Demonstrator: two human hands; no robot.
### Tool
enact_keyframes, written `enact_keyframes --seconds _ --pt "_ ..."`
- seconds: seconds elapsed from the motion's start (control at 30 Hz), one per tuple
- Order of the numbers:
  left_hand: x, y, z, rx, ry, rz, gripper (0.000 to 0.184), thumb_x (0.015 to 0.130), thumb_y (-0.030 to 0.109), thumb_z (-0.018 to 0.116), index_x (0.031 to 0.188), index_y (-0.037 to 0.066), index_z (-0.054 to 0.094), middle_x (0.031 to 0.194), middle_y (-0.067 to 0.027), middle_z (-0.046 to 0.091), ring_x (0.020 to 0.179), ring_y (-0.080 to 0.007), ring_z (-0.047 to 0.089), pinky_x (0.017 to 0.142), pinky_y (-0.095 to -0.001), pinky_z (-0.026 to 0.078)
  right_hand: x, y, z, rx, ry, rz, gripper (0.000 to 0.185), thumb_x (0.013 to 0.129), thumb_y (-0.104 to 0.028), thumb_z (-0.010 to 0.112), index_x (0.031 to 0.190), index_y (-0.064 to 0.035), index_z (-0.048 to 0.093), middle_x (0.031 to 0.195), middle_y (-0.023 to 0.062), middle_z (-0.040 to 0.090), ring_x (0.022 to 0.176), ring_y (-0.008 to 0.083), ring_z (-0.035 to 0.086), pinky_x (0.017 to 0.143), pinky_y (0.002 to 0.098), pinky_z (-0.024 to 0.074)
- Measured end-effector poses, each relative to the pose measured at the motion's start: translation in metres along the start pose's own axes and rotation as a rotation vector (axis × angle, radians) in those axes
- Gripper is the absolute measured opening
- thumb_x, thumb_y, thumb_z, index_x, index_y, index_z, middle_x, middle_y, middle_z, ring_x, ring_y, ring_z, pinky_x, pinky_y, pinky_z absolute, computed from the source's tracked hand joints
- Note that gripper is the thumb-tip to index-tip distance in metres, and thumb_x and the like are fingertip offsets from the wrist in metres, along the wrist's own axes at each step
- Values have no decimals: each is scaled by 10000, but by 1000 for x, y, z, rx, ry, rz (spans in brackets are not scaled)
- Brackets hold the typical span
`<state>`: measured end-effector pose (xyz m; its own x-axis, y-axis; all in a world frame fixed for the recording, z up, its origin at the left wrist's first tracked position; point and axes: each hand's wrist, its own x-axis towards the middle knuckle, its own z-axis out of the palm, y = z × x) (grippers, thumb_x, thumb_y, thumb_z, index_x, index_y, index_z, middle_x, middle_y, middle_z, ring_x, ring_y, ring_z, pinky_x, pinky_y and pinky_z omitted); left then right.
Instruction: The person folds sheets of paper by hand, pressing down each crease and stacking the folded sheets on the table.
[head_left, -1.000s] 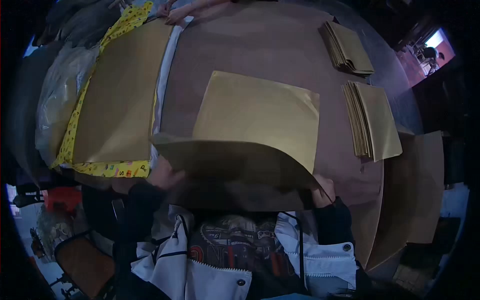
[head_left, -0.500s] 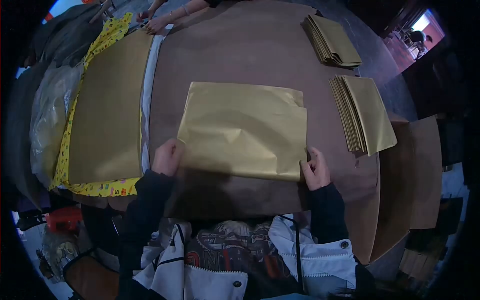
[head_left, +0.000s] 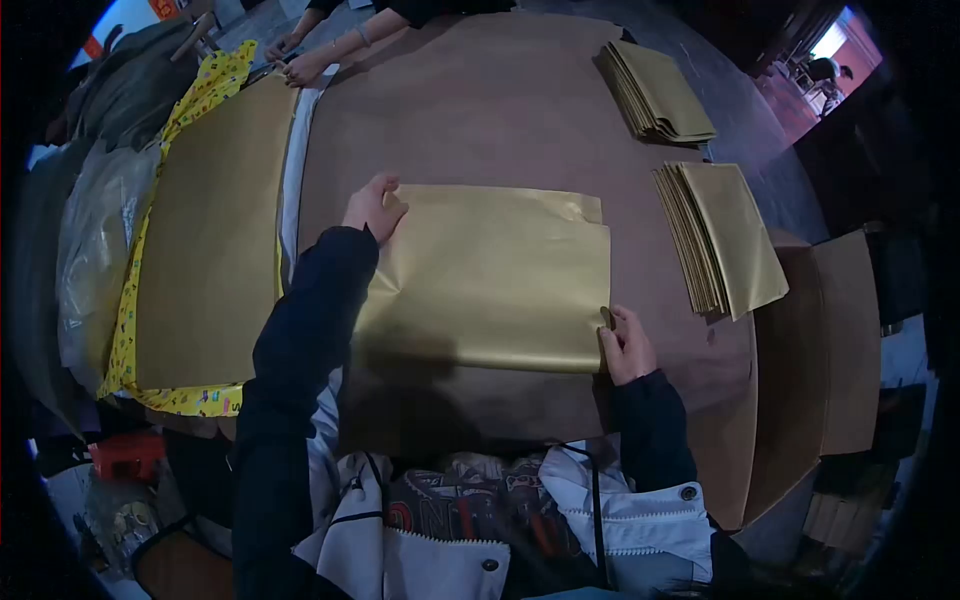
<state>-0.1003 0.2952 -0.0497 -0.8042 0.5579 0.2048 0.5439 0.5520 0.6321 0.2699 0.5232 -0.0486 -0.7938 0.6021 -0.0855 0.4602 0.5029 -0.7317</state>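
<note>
A folded sheet of gold paper (head_left: 490, 280) lies on the brown work surface in front of me, creased near its left side. My left hand (head_left: 377, 207) is closed at the sheet's far left corner, thumb and fingers on the edge. At the near right edge, my right hand (head_left: 627, 345) pinches the paper between thumb and fingers. The sheet's far right corner has a small notch.
Two stacks of folded gold paper, a far stack (head_left: 660, 92) and a nearer stack (head_left: 735, 240), lie at right. An open cardboard box (head_left: 845, 340) stands beside the table. Flat gold sheets (head_left: 210, 240) rest on yellow patterned wrapping at left. Another person's hand (head_left: 308, 66) is beyond.
My left hand has moved from the sheet's near left edge up to its far left corner. My right hand stays at the right edge. The sheet's near part looks smoother.
</note>
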Motion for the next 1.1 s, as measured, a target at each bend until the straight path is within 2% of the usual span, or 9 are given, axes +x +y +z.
enact_keyframes --seconds 0.03,0.13,0.17,0.23,0.3,0.47,0.73,0.87,1.1 --pt "8 -4 10 -48 48 -114 316 801 160 633 1087 28 610 1017 -195 651 978 -356 614 847 -374 490 1 -4 -2 20 -33 44 411 893 -148 579 1264 -21 456 879 167 645 798 217 631 722 331 492" --pt "13 1 11 37 51 -194 304 836 173 612 1070 -19 626 1069 -199 645 999 -315 622 856 -360 487 -2 6 2 57 -25 44 415 894 -166 583 1264 -23 460 856 153 640 759 200 618 698 331 490" --pt "15 3 13 71 57 -191 239 826 164 611 998 3 652 975 -197 659 934 -323 633 811 -365 498 -2 1 2 57 -20 51 415 894 -166 583 1264 -23 460 856 153 640 759 200 618 698 331 490" --pt "16 6 14 69 46 -190 216 821 162 612 974 15 657 946 -190 660 905 -326 633 791 -371 498 -5 -14 0 48 18 72 429 890 -236 573 1258 -37 476 878 204 636 814 337 637 716 425 485" --pt "18 -4 18 123 98 -123 164 819 160 611 906 29 658 885 -178 658 840 -333 631 746 -387 497 -3 -17 -2 -18 13 69 416 894 -246 567 1255 -54 486 891 209 640 822 352 635 725 431 488" --pt "23 -7 14 89 89 -159 154 797 153 611 891 50 678 847 -169 656 817 -343 632 745 -397 502 3 -15 0 -57 27 55 345 905 -253 550 1205 -82 538 930 222 649 846 395 625 742 455 497" --pt "31 -23 18 161 80 -94 138 793 163 639 868 57 685 874 -159 646 839 -321 624 768 -387 495 8 -7 6 -170 107 -111 227 904 -233 558 1049 -76 636 854 202 655 781 400 627 688 459 508" --pt "31 -21 16 125 95 -91 129 797 151 642 872 56 689 880 -162 647 841 -318 627 767 -386 498 10 -15 4 -219 69 -69 246 914 -209 559 1072 -32 623 912 209 658 827 366 647 734 408 520" --pt "28 -6 12 106 87 -153 160 806 136 636 925 46 693 905 -182 660 865 -324 645 779 -381 506 12 -6 11 -257 136 -116 208 905 -230 560 1042 -92 634 844 181 661 734 389 632 652 467 510"
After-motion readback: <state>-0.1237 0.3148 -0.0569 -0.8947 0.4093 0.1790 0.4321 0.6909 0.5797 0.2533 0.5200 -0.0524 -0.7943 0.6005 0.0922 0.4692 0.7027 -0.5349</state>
